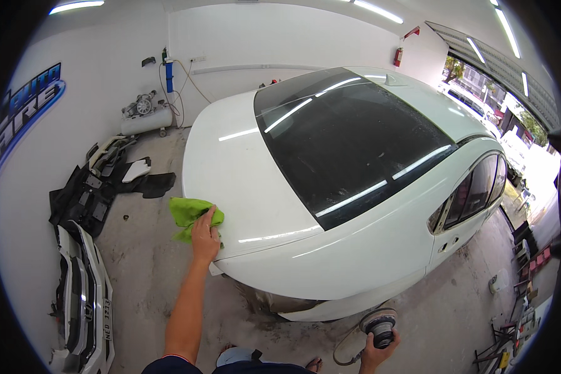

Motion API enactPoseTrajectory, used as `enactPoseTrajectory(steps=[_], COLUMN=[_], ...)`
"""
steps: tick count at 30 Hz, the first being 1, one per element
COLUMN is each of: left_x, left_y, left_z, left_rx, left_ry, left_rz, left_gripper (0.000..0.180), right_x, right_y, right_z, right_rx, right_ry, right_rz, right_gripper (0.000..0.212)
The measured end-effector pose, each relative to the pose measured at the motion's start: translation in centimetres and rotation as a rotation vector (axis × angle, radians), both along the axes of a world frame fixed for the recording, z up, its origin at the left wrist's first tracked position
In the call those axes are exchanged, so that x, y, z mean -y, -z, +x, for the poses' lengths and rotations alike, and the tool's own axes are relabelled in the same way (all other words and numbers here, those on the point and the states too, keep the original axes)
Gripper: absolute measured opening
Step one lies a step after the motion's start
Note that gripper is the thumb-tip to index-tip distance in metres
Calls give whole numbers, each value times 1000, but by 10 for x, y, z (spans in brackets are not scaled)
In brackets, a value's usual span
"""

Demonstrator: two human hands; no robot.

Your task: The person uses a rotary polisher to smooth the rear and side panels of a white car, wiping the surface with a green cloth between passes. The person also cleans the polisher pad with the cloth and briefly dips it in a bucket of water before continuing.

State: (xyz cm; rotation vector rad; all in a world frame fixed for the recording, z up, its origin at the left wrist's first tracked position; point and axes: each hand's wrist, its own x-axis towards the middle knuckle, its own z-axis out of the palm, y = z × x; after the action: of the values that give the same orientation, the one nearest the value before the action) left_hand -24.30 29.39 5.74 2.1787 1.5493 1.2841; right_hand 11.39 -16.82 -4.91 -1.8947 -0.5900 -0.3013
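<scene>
A white sedan [230,168] stands in front of me, its boot lid and dark rear window [355,140] nearest. At the boot lid's left rear edge, my left hand [206,240] presses a bright green cloth [190,215] against the paint, with part of the cloth hanging over the edge. Low on the right, away from the bodywork, my right hand [380,354] grips a black polisher [380,324] by its body. Its round pad faces upward, and a cord or hose loops down beside it. Below the boot, the rear bumper is off and dark inner parts show.
Removed bumpers [81,299] and dark trim panels [93,193] lie along the left wall. A wheeled air compressor [146,115] stands in the far left corner. Tools and a rack [523,318] line the right side. A white bucket [497,282] sits near them.
</scene>
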Motion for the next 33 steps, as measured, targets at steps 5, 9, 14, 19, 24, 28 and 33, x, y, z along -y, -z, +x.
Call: enactPoseTrajectory(steps=[5,9,14,19,24,28,33], left_x=[-34,-58,-58,-57,-57,-57,-58], left_y=[17,4,4,2,-2,3,1], left_z=[-13,-23,-26,-29,-29,-28,-30], left_rx=[-41,15,26,51,74,76,35], left_ry=[51,58,79,101,117,101,108], left_rz=[91,54,42,10,-28,-15,-11], left_gripper=[61,61,60,60,60,60,58], right_x=[-67,-137,-230,-294,-308,-316,-336], right_y=[-28,-109,-200,-239,-235,-252,-268], right_z=[-107,-165,-227,-268,-233,-145,-91], right_rx=[149,236,302,132,172,215,265], right_ry=[17,-156,-424,-544,-443,-170,-5], right_rz=[-27,-124,-535,-896,-1042,-937,-985], right_gripper=[74,68,63,58,57,51,51])
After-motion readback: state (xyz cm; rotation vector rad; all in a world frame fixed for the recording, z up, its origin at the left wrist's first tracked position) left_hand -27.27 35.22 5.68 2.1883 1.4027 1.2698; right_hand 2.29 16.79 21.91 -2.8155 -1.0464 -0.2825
